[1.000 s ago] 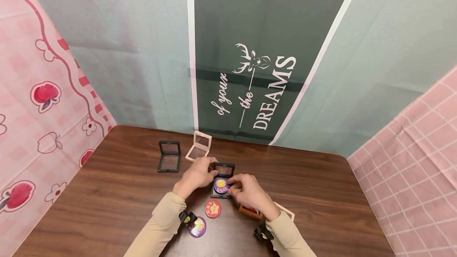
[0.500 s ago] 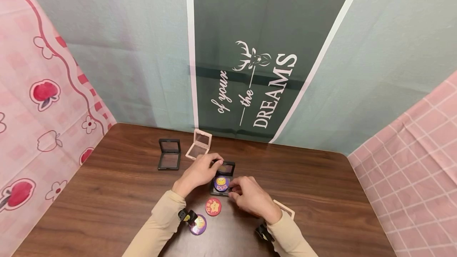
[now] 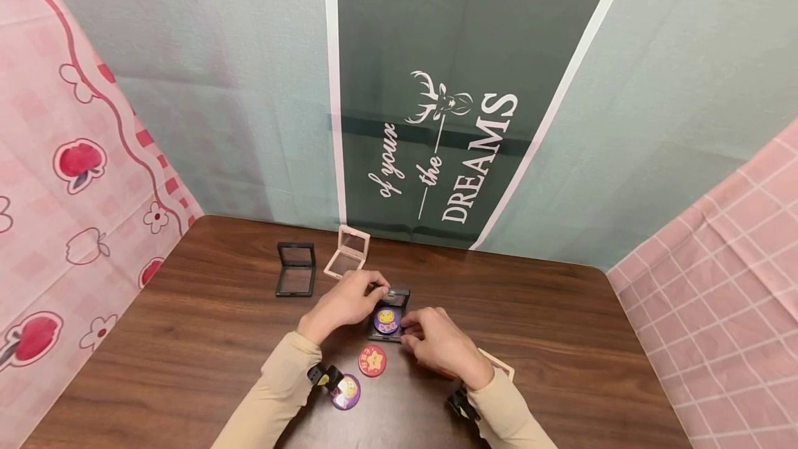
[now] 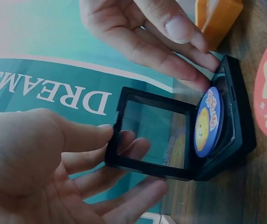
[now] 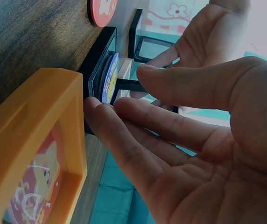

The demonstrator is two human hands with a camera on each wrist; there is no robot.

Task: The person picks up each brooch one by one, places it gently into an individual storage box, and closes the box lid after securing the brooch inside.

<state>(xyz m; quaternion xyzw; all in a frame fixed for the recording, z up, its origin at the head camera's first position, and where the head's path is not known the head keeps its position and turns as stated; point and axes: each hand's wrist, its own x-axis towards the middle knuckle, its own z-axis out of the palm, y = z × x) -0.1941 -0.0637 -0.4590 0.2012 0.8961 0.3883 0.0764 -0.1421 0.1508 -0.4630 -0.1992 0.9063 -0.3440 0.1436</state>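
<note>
A small black hinged display case (image 4: 238, 109) with clear windows stands with its lid raised. In its base lies a round purple badge (image 3: 386, 320) with a yellow figure. My left hand (image 3: 349, 298) pinches the edge of the lid (image 4: 147, 169), thumb on one face and fingers behind. My right hand (image 3: 441, 344) rests its fingertips against the case's right side, close to the badge, fingers loosely extended. Beside it stands an orange display case (image 5: 54, 95) holding a red badge (image 5: 42, 179), largely covered by my right hand in the head view.
A red star badge (image 3: 372, 361) and another purple badge (image 3: 346, 397) lie in front on the wooden table (image 3: 561, 338). Behind stand an opened black case (image 3: 296, 281) and a pink one (image 3: 352, 244). A cream frame (image 3: 499, 364) sits by my right wrist.
My right fingers have drawn back from the badge to the case's side. My left hand has shifted onto the lid's upper edge, and the lid tilts further over the base.
</note>
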